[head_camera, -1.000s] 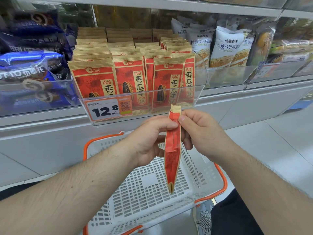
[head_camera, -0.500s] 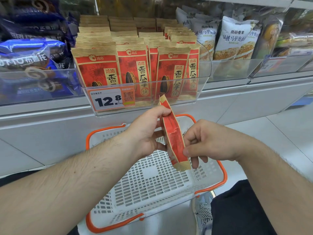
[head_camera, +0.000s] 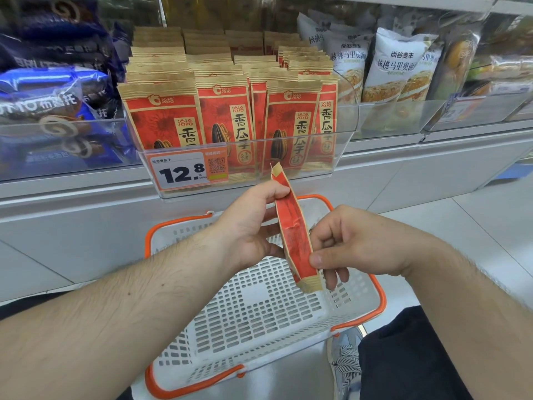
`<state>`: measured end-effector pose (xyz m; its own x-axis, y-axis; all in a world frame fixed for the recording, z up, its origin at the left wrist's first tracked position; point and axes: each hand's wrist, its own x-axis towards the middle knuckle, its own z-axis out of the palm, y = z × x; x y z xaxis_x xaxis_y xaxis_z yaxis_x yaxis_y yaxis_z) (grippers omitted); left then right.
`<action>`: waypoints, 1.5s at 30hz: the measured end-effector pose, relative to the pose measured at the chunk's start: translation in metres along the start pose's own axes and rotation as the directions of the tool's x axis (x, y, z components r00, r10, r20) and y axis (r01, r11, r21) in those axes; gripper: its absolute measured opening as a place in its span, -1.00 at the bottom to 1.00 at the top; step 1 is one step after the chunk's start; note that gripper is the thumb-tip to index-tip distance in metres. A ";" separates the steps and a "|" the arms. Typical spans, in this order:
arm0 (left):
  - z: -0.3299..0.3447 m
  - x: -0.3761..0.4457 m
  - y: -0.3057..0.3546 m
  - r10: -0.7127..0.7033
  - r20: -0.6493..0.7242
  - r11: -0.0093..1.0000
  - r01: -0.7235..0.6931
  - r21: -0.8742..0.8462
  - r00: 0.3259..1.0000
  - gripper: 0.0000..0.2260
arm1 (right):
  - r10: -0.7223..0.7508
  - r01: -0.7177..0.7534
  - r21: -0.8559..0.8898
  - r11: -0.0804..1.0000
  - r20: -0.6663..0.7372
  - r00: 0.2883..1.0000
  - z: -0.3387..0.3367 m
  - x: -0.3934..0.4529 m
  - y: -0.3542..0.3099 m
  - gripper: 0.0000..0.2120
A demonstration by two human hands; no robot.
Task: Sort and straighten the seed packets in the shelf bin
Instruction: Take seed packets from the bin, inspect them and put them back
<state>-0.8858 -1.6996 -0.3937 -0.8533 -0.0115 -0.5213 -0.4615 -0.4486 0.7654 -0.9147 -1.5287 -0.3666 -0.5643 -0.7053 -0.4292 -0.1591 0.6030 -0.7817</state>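
While both hands meet over the white slotted plastic basket with orange rim (head_camera: pixel 372 287), I see the red and tan paper seed packet (head_camera: pixel 292 232) held edge-on, its printed face hidden from me. My left hand (head_camera: pixel 248 226) pinches its upper part; my right hand (head_camera: pixel 354 243) pinches the lower end. Behind, the clear plastic shelf bin (head_camera: pixel 343 151) holds matching packets upright in rows, rear ones overlapped, lower halves blurred by the wall and orange-and-white price tag (head_camera: pixel 189 170).

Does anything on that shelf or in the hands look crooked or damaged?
The packet held by both hands, left hand and right hand, looks creased in the middle. In the bin, the front-left packet leans sideways, out of line with its neighbours.
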 end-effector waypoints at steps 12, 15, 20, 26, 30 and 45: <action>-0.007 -0.005 0.006 0.051 0.217 0.987 -0.017 -0.158 0.975 -0.59 | 0.193 -0.073 0.566 0.821 -0.155 0.969 0.011 0.018 -0.006 -0.51; -0.008 -0.004 0.009 0.088 0.198 0.988 -0.060 -0.145 0.976 -0.62 | 0.204 -0.057 0.495 0.867 -0.249 0.947 0.015 0.021 -0.006 -0.71; -0.010 0.000 0.009 0.165 0.109 0.986 -0.160 -0.050 0.980 -0.74 | 0.196 -0.024 0.390 0.920 -0.408 0.892 0.018 0.024 -0.006 -0.76; -0.010 -0.003 0.010 0.177 0.115 0.984 -0.178 -0.003 0.977 -0.74 | 0.265 0.066 0.465 0.883 -0.608 0.748 0.010 0.023 -0.014 -0.71; -0.010 -0.003 0.010 0.171 0.144 0.985 -0.173 0.001 0.975 -0.73 | 0.269 0.154 0.541 0.827 -0.621 0.736 0.008 0.020 -0.017 -0.72; -0.014 -0.004 0.012 0.126 0.278 0.936 -0.207 0.286 0.952 -0.83 | 0.293 0.186 0.591 0.785 -0.619 0.728 0.002 0.016 -0.013 -0.74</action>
<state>-0.8841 -1.7177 -0.3882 -0.9381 0.1811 -0.2953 -0.3246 -0.1619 0.9319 -0.9200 -1.5488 -0.3643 -0.9592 -0.1060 -0.2620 0.2488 0.1226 -0.9608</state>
